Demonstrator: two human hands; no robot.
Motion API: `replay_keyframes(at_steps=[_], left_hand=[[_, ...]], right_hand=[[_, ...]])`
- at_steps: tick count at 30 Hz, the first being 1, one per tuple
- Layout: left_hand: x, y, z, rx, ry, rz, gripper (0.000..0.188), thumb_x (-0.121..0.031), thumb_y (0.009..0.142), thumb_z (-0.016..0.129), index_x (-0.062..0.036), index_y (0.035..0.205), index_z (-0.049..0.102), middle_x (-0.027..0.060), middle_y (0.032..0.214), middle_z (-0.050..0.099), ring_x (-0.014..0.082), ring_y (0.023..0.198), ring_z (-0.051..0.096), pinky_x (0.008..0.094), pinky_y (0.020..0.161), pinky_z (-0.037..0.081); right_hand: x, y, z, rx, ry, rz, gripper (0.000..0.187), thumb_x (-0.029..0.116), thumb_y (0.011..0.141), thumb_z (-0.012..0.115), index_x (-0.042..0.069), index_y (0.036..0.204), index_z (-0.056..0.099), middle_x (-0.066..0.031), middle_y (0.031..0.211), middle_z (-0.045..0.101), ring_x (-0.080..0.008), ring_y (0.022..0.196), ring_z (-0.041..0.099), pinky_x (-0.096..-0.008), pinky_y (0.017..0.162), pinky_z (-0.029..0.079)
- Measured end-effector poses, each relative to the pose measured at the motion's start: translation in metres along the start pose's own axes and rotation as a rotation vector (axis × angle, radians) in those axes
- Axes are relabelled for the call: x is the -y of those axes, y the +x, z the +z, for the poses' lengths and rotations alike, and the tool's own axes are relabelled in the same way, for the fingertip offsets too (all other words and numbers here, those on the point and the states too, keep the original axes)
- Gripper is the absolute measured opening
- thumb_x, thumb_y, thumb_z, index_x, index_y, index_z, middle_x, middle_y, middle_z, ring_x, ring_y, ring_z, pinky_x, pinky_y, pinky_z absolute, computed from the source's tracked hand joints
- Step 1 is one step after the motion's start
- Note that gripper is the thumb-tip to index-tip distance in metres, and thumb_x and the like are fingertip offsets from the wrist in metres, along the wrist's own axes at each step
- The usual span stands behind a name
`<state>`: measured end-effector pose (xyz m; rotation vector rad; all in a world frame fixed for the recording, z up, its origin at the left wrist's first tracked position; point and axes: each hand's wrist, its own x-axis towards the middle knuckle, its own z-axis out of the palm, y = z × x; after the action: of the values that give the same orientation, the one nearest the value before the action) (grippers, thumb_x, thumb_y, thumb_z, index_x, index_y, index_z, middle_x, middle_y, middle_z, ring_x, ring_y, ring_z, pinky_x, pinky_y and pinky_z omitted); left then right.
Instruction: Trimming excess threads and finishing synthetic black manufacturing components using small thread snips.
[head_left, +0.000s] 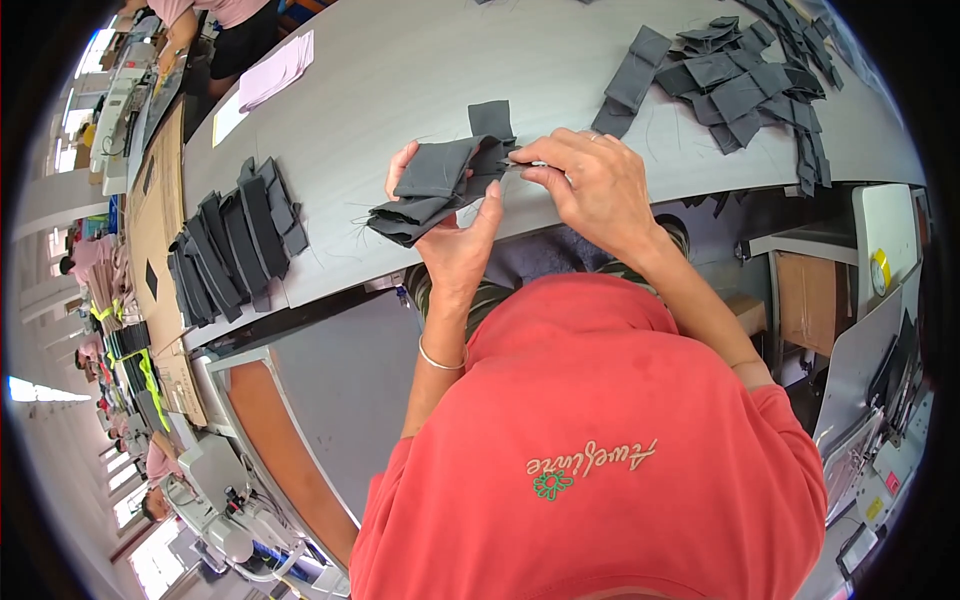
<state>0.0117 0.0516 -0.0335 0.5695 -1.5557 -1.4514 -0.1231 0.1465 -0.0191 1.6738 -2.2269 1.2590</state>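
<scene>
My left hand (458,245) is closed around a folded dark grey fabric piece (437,168), thumb in front and fingers behind it. Loose threads stick out from its lower left corner. A short flap of the same grey cloth (490,120) shows just beyond it. My right hand (598,185) meets the right edge of the fabric with thumb and forefinger pinched together. Something thin and dark lies between those fingertips, too small to make out. Both hands are over the near edge of the grey table (380,90).
To the left, several dark grey fabric strips (240,235) lie in a row. A loose heap of similar pieces (735,85) is at the far right, with one strip (632,80) beside it. Pink sheets (277,70) lie far left. Sewing machines (215,500) and other people are beyond.
</scene>
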Motion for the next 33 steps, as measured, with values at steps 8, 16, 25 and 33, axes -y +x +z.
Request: replay_keyframes(at_steps=[8,16,25,33], left_hand=[[0.007,-0.004,-0.001,-0.003,0.021,0.024,0.083,0.006,0.065,0.074,-0.0048,0.133,0.027,0.0074,0.131,0.031,0.0188,0.115,0.045,0.0310,0.091,0.050],[0.010,-0.010,-0.002,0.024,0.175,0.077,0.079,0.002,0.065,0.075,-0.0013,0.130,0.031,0.0071,0.134,0.029,0.0193,0.117,0.041,0.0313,0.092,0.048],[0.017,-0.008,-0.008,-0.013,0.216,0.162,0.071,0.001,0.067,0.075,0.0000,0.127,0.036,0.0103,0.132,0.033,0.0197,0.116,0.042,0.0307,0.089,0.046],[0.000,-0.006,-0.007,-0.027,0.152,0.025,0.070,0.003,0.067,0.073,0.0011,0.128,0.039,0.0079,0.113,0.049,0.0165,0.095,0.054,0.0269,0.082,0.047]], right_hand=[[0.005,0.001,-0.008,0.071,-0.047,0.006,0.005,0.015,0.078,0.068,0.014,0.083,0.068,0.0020,0.073,0.064,-0.0177,0.063,0.056,-0.0312,0.058,0.039],[0.005,0.004,-0.018,0.237,0.088,0.164,0.005,0.012,0.079,0.066,0.011,0.083,0.069,-0.0014,0.075,0.067,-0.0206,0.067,0.060,-0.0314,0.061,0.044],[0.010,-0.001,-0.005,0.125,0.151,0.103,0.016,0.019,0.082,0.065,0.010,0.095,0.067,-0.0060,0.080,0.064,-0.0257,0.072,0.061,-0.0370,0.061,0.047],[0.011,-0.006,0.005,0.154,0.174,0.175,0.016,0.020,0.086,0.061,0.011,0.097,0.069,-0.0065,0.076,0.061,-0.0272,0.069,0.060,-0.0382,0.059,0.047]])
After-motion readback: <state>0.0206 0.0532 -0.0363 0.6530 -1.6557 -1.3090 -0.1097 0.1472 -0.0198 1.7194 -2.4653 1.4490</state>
